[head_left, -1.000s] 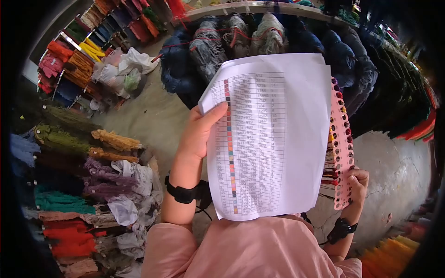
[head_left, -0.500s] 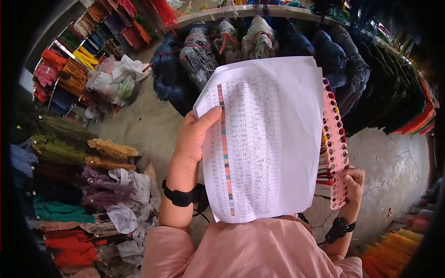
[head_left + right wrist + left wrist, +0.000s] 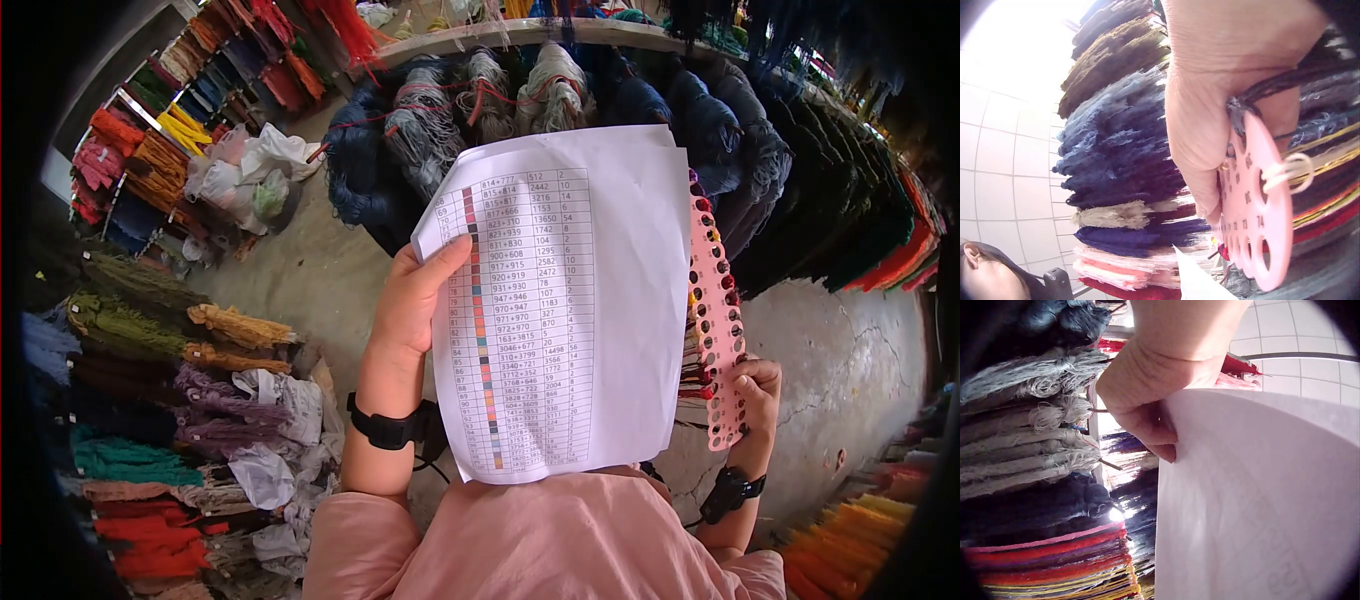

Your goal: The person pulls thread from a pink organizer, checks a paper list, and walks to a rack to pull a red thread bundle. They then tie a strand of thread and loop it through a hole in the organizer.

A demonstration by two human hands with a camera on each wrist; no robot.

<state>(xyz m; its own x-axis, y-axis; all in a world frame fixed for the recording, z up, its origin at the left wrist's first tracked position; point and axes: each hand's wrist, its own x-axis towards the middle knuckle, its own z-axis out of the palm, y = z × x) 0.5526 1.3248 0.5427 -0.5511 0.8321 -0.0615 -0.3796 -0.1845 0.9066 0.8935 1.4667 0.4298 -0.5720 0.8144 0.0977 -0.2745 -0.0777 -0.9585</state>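
Note:
The left hand (image 3: 415,290) pinches the left edge of white paper sheets (image 3: 640,300) printed with a numbered table and a column of colour swatches; its thumb lies on the front. In the left wrist view the fingers of the left hand (image 3: 1147,406) bend behind the sheet (image 3: 1241,487). At the right, the right hand (image 3: 757,400) grips the lower end of a pink card (image 3: 716,350) with holes and coloured threads, partly behind the paper. Up close in the right wrist view, the right hand (image 3: 1210,119) holds the numbered pink card (image 3: 1263,206), with dark and cream threads knotted through holes.
Grey and blue yarn hanks (image 3: 425,125) hang from a rail beyond the paper. Dark green hanks (image 3: 840,200) hang at the right, coloured ones (image 3: 140,450) at the left. Plastic bags (image 3: 240,175) lie at the upper left, above concrete floor (image 3: 270,280).
The paper, the pink card and both hands have shifted slightly left in the head view, with the hanks shifting left too. Both hands keep their holds.

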